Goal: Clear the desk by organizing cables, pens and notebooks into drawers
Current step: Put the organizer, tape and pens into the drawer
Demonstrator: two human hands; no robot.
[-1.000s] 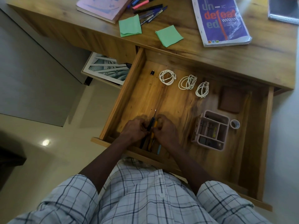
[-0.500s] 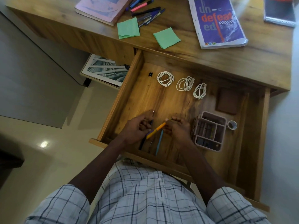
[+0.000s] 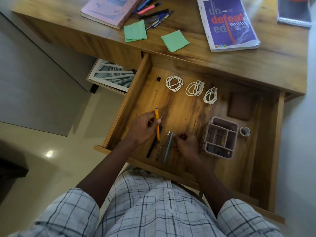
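Note:
An open wooden drawer (image 3: pixel 130 103) is pulled out under the desk (image 3: pixel 256 65). My left hand (image 3: pixel 142 130) grips an orange pen (image 3: pixel 157 117), held up over the drawer's left part. My right hand (image 3: pixel 186 145) has its fingers curled against the upper end of a light-blue pen (image 3: pixel 168 148) lying on the drawer floor. A black pen (image 3: pixel 152 148) and a thin grey pen lie next to it. Three coiled white cables (image 3: pixel 195 88) sit in a row at the drawer's back. Several pens (image 3: pixel 153 13), a pink notebook (image 3: pixel 111 9) and a purple book (image 3: pixel 229 23) lie on the desk.
In the drawer's right half stand a pink compartment organizer (image 3: pixel 220 137), a tape roll (image 3: pixel 244 131) and a brown pad (image 3: pixel 240 106). Two green sticky notes (image 3: pixel 135 31) and a spiral notebook (image 3: pixel 294 11) lie on the desk. A framed picture (image 3: pixel 112 76) leans under it.
The orange pen passed from both hands into my left hand alone and now points up-left. My right hand let go of it and dropped to the light-blue pen.

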